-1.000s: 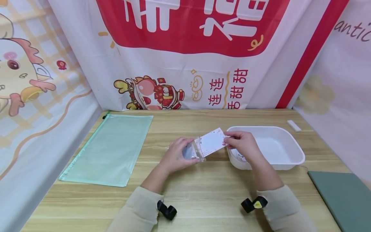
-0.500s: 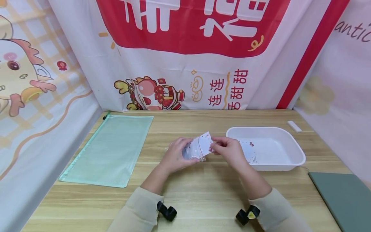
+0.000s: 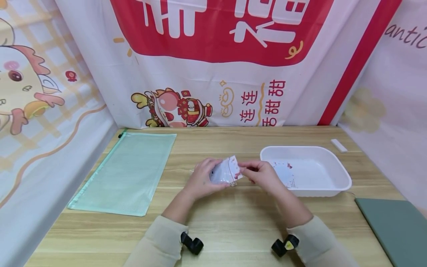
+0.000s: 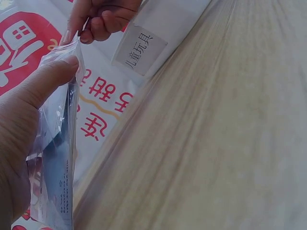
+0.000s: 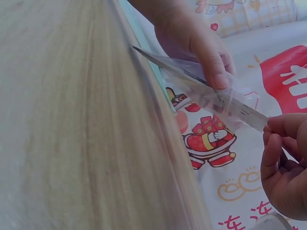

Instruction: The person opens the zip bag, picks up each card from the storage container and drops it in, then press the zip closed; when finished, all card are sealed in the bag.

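My left hand [image 3: 200, 180] holds a small clear plastic bag [image 3: 221, 174] around its sides, thumb in front. Printed cards with a bluish face fill it, as the left wrist view shows. From the bag's right-hand mouth sticks the end of a white card [image 3: 236, 166] with small red prints. My right hand [image 3: 261, 176] pinches that end between thumb and fingertips, its other fingers curled in. In the right wrist view the bag [image 5: 192, 81] is seen nearly edge-on, with the card's end [image 5: 254, 119] at the right fingertips. The rest of the card is inside the bag.
A white plastic tub [image 3: 333, 157] stands just right of the right hand, with a pale blue printed card [image 3: 284, 174] in it. A mint zip pouch [image 3: 126, 174] lies at left. A dark green board [image 3: 393, 226] and a small white bar [image 3: 338, 145] are at right.
My right hand has moved left with the card, which has slid most of its length into the bag. The left hand has stayed in place. The card in the tub has come into view.
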`<state>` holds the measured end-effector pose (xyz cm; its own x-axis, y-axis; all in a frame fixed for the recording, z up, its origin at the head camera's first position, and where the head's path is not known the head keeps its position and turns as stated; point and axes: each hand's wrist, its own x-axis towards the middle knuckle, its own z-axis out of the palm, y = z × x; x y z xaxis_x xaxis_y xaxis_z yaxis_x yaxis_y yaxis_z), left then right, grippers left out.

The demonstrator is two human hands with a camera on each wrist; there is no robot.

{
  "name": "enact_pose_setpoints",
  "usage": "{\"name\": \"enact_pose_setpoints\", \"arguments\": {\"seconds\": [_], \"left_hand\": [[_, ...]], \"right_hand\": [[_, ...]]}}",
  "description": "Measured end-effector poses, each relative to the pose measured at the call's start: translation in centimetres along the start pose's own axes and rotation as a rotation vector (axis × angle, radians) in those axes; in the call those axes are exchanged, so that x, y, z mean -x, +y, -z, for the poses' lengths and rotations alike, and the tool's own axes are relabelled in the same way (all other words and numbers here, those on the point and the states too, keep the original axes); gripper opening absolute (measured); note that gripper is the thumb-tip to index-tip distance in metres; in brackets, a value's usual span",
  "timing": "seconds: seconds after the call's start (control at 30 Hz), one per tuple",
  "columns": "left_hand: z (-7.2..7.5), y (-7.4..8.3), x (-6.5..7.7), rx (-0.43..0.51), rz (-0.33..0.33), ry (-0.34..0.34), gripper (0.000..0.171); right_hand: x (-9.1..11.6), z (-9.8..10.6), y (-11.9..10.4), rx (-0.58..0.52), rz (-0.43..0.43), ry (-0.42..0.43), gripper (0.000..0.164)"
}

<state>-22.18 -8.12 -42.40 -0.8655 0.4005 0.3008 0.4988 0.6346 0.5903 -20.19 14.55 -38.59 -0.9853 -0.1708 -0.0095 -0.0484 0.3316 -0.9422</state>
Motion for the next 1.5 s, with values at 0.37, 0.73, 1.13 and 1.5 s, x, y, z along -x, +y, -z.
{"name": "enact_pose_setpoints", "arguments": {"seconds": [0.37,0.73,1.13,1.5], "left_hand": [[-0.1,0.0,0.3,0.025,-0.002,0.012,0.078],[-0.2,0.0,0.3,0.034,-0.008,0.013,0.078],[-0.1,0.0,0.1,0.005,-0.016,-0.006,0.079],[-0.1,-0.1,0.1,0.013,-0.007,0.000,0.078]], "right_hand": [[-0.6,-2.5,1.1,0.072,0.043,-0.039,0.025],[-0.4,-2.5,0.3,0.125,0.011,-0.036,0.026],[-1.6,6.9,0.0,0.261,-0.050,0.110,0.036],[-3.1,13.7,4.0,0.493,-0.318,0.009,0.053]]}}
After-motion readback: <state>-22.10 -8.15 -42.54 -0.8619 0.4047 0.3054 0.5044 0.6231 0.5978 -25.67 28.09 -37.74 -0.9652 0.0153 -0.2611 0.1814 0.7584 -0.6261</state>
